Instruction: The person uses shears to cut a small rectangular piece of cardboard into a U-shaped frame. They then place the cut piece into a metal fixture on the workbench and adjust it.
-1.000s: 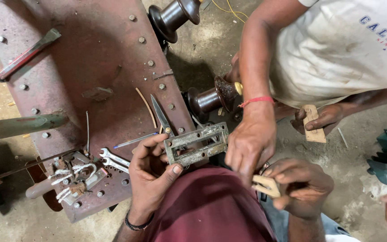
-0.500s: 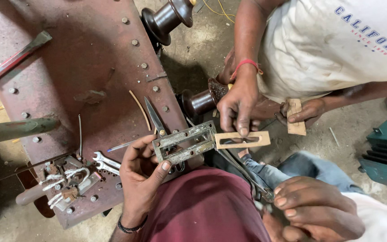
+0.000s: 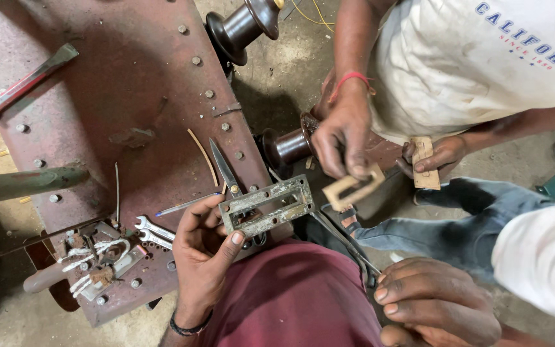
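Note:
My left hand (image 3: 203, 254) grips a grey rectangular metal frame (image 3: 268, 207) by its left end, holding it above the table's edge and my maroon-clad lap. My right hand (image 3: 428, 302) sits low at the right with fingers curled; a thin dark metal tool (image 3: 345, 241) runs from under the frame to its fingertips. Across from me a person in a white shirt pinches a tan slotted frame piece (image 3: 354, 186) just right of the metal frame. Their other hand holds a small wooden piece (image 3: 424, 162).
The rust-red bolted metal table (image 3: 117, 96) carries a blade (image 3: 225, 168), a pen (image 3: 187, 204), wrenches (image 3: 152, 231), small metal parts (image 3: 97, 257) and a flat bar (image 3: 24, 83). A green pipe (image 3: 27, 183) juts in from the left. Dark spools (image 3: 242, 29) (image 3: 287, 148) stand by the edge.
The other person's hand pulled the tan frame piece away from the metal frame and tilted it. My right hand shifted a little rightward. My left hand kept its hold.

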